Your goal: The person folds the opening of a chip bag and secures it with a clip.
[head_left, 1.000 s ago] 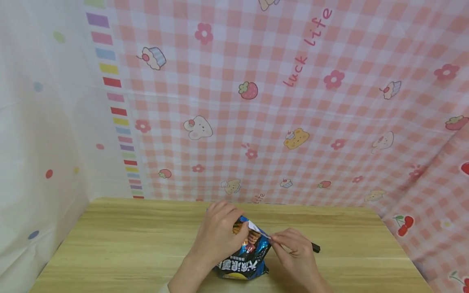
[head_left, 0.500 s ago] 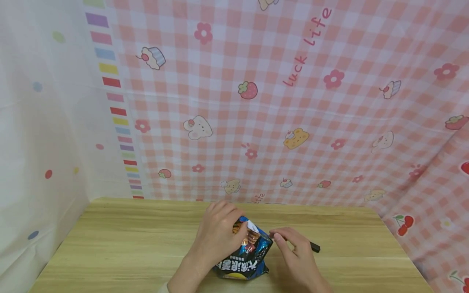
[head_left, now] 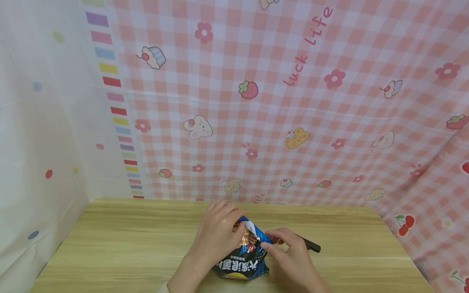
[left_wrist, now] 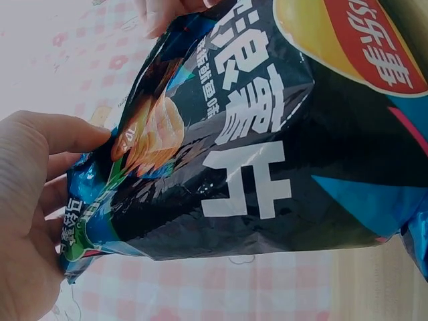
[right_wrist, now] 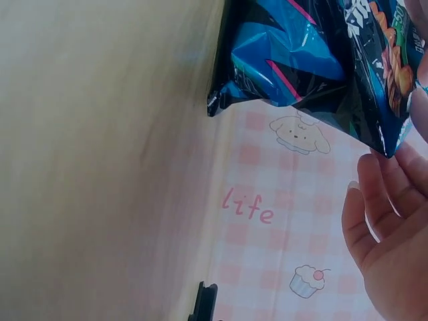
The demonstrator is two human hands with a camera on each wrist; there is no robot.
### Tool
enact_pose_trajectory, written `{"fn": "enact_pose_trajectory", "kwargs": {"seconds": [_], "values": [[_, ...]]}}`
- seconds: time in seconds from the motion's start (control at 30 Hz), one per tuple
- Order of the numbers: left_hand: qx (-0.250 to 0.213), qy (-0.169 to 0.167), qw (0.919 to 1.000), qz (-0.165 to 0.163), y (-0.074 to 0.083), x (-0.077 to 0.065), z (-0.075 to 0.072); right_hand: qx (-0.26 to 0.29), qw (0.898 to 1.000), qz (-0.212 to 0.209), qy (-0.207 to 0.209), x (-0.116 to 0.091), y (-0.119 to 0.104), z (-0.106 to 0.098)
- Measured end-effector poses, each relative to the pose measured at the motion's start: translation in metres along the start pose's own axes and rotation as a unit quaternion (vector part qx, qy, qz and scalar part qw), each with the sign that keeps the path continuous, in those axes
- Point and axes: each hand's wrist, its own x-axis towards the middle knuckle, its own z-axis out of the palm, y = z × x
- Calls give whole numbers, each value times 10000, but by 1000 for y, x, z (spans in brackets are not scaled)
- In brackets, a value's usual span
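blk item on tbl | pt hid by R hand | nr bag

A pale wood-grain counter spans the lower part of the head view, its far edge meeting a pink-and-white gingham cloth. Lightly creased, this back wall is printed with strawberries, cupcakes, flowers, animal faces and slanting lettering reading "luck life". A column of coloured bars runs down its left side. White cloth with scattered coloured dots hangs on the left; on the right, a gingham side panel carries red cherries. The light is soft.
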Motion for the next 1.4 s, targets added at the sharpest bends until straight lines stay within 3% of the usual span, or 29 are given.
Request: {"fn": "enact_pose_trajectory", "kwargs": {"seconds": [0.17,0.57,1.4], "values": [[-1,-54,9999,85,-1,0,-1,31,10000,-47,-46,0,1,3],[-11,-141,9998,159,-3,-1,-1,-120,9993,342,22,1,-1,6],[13,-48,9997,257,-5,-1,0,-283,9989,-287,243,2,1,3]]}}
